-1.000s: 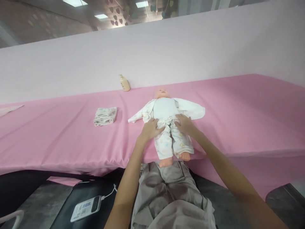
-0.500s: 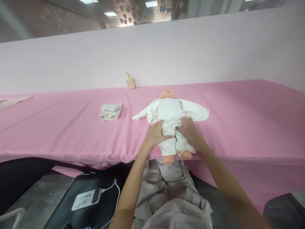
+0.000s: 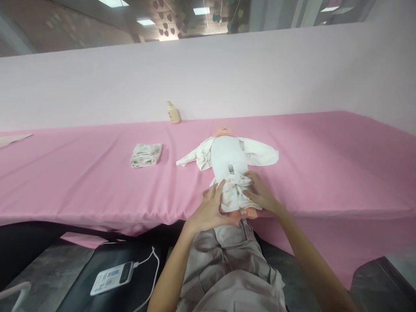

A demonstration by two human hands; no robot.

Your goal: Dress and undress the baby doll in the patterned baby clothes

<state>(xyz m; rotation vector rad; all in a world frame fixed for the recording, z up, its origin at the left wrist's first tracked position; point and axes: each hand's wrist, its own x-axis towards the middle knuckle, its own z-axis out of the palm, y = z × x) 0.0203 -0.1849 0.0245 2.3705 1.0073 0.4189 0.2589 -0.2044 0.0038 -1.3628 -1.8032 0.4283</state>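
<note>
A baby doll [image 3: 227, 156] lies on its back on the pink-covered table [image 3: 97, 186], head away from me, in a white top with its sleeves spread. Its printed white trousers [image 3: 234, 197] are bunched low on the legs near the table's front edge. My left hand [image 3: 209, 210] grips the left side of the bunched trousers. My right hand [image 3: 260, 195] grips their right side. The doll's feet [image 3: 248, 213] show just below the cloth.
A folded printed cloth [image 3: 146, 155] lies left of the doll. A small cream bottle [image 3: 173, 113] stands at the back by the pale wall. Below the table edge a white device with a cable [image 3: 112, 276] rests on a dark surface.
Both hands have slid from the doll's waist toward its feet, pulling the trousers down the legs so they bunch near the ankles. The white body now shows to the hips.
</note>
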